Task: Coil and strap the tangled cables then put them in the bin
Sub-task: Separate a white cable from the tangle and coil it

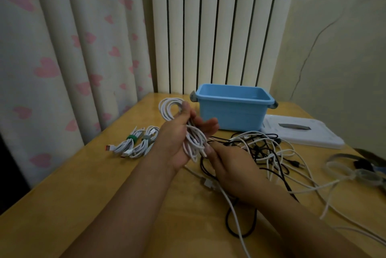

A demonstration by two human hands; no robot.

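Between the two hands, a white cable coil (183, 126) is held upright: left hand (177, 143) grips it, thumb over the top loops, fingers curled behind, palm toward camera. Right hand (229, 166) just below-right of the coil, fingertips pinching the coil's lower strands; back of hand faces camera, so exact pinch is partly hidden. Coil's loose tail runs down toward the near table edge, no strap on it yet. Just right of the grip: tangled pile (267, 153) of black and white cables, untouched. Left of the grip: two strapped bundles, green strap (131, 138) and grey strap (145, 137), lying on the wooden table (83, 205), not binned. Behind the grip: blue bin (234, 111), looks empty. Judgement: roughly third cable mid-coil; strapping, remaining tangle and all binning left.
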